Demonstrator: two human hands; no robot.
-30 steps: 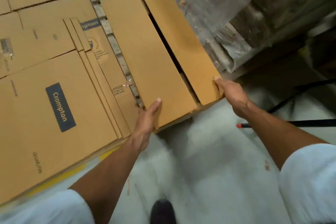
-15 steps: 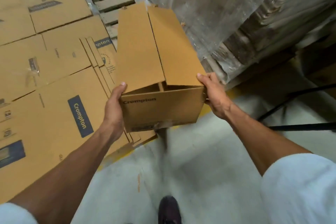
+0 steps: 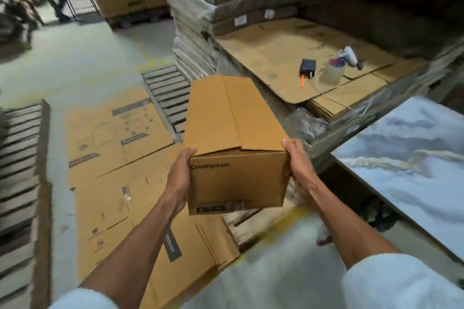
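Note:
I hold a long brown cardboard box (image 3: 236, 178) marked "Crompton" in the air in front of me, its near end facing me and its top flaps folded down. My left hand (image 3: 179, 178) grips the box's near left edge, thumb on the top corner. My right hand (image 3: 297, 165) grips the near right edge the same way. The box is off the floor, above flattened cartons.
Flattened Crompton cartons (image 3: 118, 158) cover the floor at the left, between wooden pallets (image 3: 20, 170). A wrapped stack of flat cartons (image 3: 226, 2) stands behind. On a low carton pile (image 3: 288, 57) lie a black tape dispenser (image 3: 307, 68) and a plastic cup (image 3: 331, 71). A marbled tabletop (image 3: 414, 163) is at right.
The box was lifted off the floor pile and raised toward me with both hands. My view swung up and to the right, bringing the carton stack and tabletop into sight.

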